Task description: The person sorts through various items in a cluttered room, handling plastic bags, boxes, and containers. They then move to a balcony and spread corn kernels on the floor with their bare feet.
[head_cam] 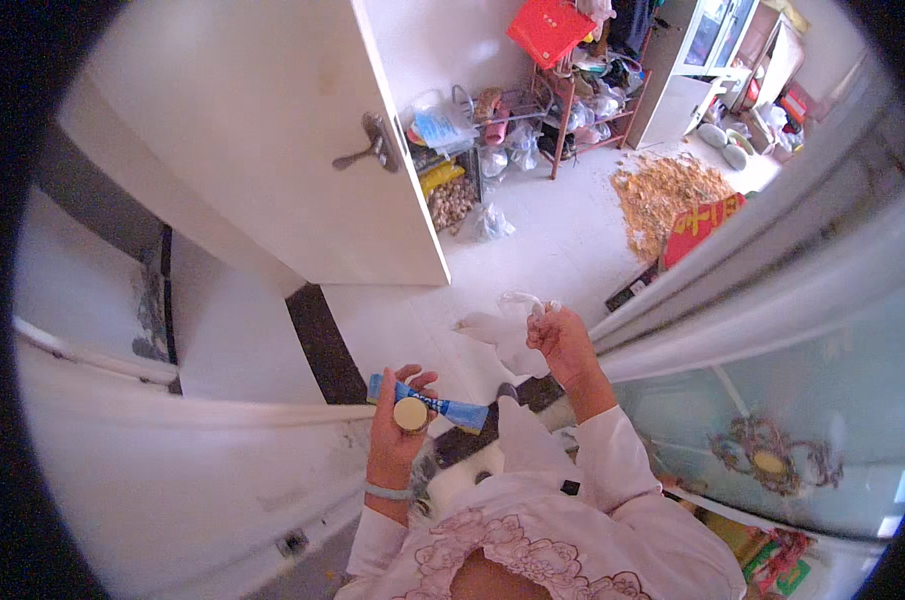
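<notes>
My left hand is at lower centre, holding a blue tube or packet that bears writing, along with a small item with a round, pale yellow lid. Up and to the right, my right hand is closed on a thin, whitish plastic bag, which hangs over the floor to its left. The bag's contents cannot be told.
An open white door with a metal handle stands at upper left. A pale curtain hangs at right. Orange-brown pieces are spread on the floor beyond. A red rack holds shoes and bags near a white cabinet.
</notes>
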Demonstrator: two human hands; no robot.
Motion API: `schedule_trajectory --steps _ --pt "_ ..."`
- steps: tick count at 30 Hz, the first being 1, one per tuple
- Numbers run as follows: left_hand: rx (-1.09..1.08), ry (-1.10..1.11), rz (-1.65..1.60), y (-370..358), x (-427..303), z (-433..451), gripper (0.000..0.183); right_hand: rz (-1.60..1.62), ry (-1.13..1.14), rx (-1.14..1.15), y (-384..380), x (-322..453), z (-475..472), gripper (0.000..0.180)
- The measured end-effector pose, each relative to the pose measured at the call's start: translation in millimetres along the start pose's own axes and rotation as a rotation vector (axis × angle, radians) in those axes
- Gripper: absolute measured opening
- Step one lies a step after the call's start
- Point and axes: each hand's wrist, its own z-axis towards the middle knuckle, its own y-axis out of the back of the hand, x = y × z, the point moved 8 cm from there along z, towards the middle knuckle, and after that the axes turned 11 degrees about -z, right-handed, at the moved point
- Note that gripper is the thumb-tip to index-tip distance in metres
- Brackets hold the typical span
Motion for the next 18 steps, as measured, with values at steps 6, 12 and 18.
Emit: schedule_trajectory --steps 6,12,18 --pt "-0.129 0.020 0.028 -58.5 -23.3 100.8 0.037 0.045 -0.052 -0.157 21.7 38.2 107.0 0.011" --pt "-0.120 0.095 0.028 -109.2 -26.1 201.2 0.037 0.108 -0.072 -0.315 47.0 90.1 181.3 0.009" --pt "-0.063 0.236 0.042 -169.5 -17.3 327.8 0.038 0.192 0.062 -0.468 100.5 148.9 233.2 0.007"
